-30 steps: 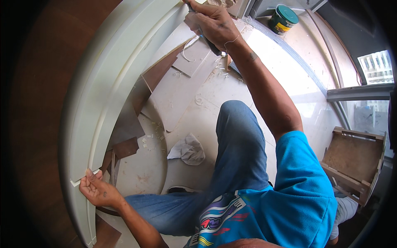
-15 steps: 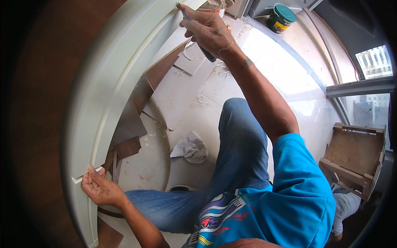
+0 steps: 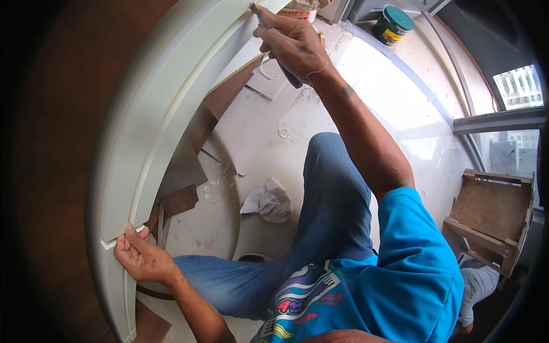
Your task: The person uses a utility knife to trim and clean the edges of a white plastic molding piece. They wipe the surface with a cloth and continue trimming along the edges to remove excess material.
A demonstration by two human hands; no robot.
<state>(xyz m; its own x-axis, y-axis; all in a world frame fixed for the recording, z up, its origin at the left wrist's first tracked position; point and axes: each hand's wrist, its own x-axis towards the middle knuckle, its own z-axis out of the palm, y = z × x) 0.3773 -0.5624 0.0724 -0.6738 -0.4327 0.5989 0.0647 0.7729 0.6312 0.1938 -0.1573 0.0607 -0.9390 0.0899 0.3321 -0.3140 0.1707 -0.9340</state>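
At your far left stands a dark brown surface [image 3: 48,171]. Beside it the long pale panel [image 3: 134,123] sweeps from the top of the view down past your left side, a groove running along it and a joint cut across its lower part. Your left hand [image 3: 139,254] touches the panel just by that joint, its fingers curled in and the thumb pressed against them; you cannot tell from here whether anything is pinched between. Right of the panel, brown board pieces [image 3: 179,199] lie on the floor [image 3: 214,228], and farther right sits a crumpled white cloth [image 3: 269,201], near your bent knee. Above, you have a dark-handled tool [image 3: 293,80] gripped in your right hand [image 3: 294,47], its tip at the panel's upper stretch; whether it touches is unclear. Beyond, a green lidded bucket [image 3: 393,26] stands near the top, and at the far right a wooden frame [image 3: 490,208] leans above another person [image 3: 479,288] in a white top
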